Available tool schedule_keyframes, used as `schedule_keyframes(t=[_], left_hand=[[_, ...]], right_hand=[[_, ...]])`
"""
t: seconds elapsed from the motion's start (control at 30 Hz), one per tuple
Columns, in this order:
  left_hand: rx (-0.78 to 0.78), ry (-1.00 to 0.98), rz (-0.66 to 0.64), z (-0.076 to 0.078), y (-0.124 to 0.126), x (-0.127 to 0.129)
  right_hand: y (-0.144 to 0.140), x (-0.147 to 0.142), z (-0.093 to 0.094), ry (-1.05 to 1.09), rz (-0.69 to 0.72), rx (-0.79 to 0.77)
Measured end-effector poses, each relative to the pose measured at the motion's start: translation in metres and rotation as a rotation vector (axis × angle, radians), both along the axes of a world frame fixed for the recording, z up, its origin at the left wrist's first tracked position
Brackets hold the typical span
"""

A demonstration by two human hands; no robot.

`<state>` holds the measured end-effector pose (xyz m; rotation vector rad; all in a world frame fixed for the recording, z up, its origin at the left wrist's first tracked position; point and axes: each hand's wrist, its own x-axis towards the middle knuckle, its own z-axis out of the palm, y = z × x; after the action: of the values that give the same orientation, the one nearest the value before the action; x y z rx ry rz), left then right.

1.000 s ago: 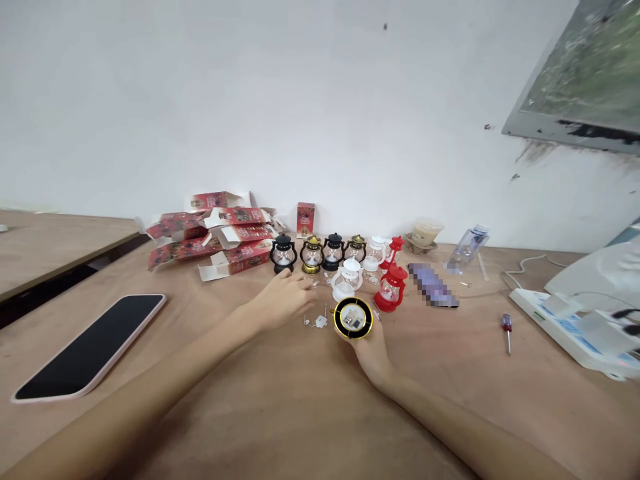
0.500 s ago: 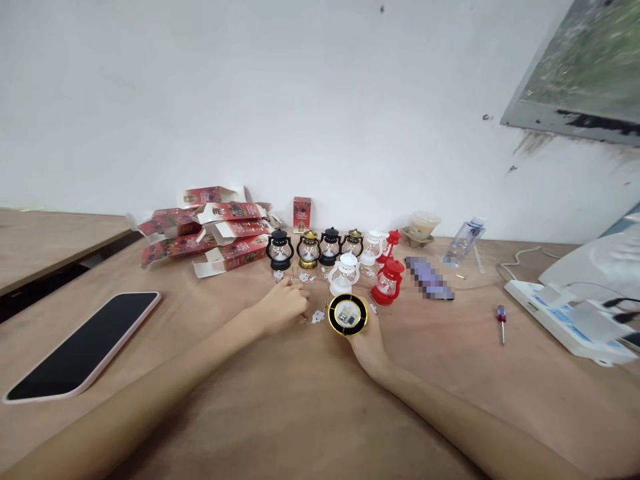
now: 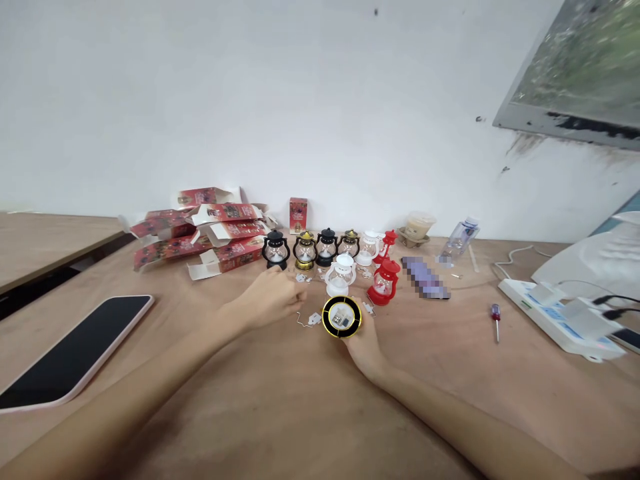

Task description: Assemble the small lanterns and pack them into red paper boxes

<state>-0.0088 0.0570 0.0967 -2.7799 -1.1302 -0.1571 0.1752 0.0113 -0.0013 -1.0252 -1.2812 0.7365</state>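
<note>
My right hand is wrapped round a small lantern tipped so that its round black-and-gold base faces me. A pale inner disc with small metal parts shows in the base; the rest of the lantern is hidden. To its left, my left hand hovers over or rests on the table, fingers curled together; what they hold, if anything, I cannot make out. A white tag with thin wire lies between the hands. Just beyond stand a white lantern, a red lantern and a black lantern.
More lanterns, including a gold one, line the back. Red cardboard boxes are heaped at back left. A phone lies at left. On the right are a screwdriver, a power strip, a bottle and a cup.
My left hand has shifted slightly left and its fingers have curled in more. My right hand keeps the lantern's base turned toward me. The whole view has moved a little.
</note>
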Motion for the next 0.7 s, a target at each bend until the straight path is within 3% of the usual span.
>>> schedule_keyframes(t=[0.13, 0.23, 0.37, 0.5, 0.7], left_hand=[[0.011, -0.439, -0.092, 0.014, -0.012, -0.003], [-0.018, -0.618, -0.227, 0.017, -0.024, 0.001], [-0.037, -0.635, -0.386, 0.017, -0.038, 0.01], [0.098, -0.607, -0.522, 0.01, -0.042, 0.017], [0.238, -0.666, -0.555, -0.004, -0.038, 0.023]], right_hand=[[0.0, 0.0, 0.001, -0.01, 0.017, -0.005], [0.0, 0.0, 0.0, -0.006, 0.031, -0.005], [0.0, 0.001, 0.001, -0.01, 0.035, 0.005], [-0.003, 0.001, 0.003, -0.009, 0.068, 0.007], [-0.006, 0.0, 0.007, -0.03, 0.131, 0.004]])
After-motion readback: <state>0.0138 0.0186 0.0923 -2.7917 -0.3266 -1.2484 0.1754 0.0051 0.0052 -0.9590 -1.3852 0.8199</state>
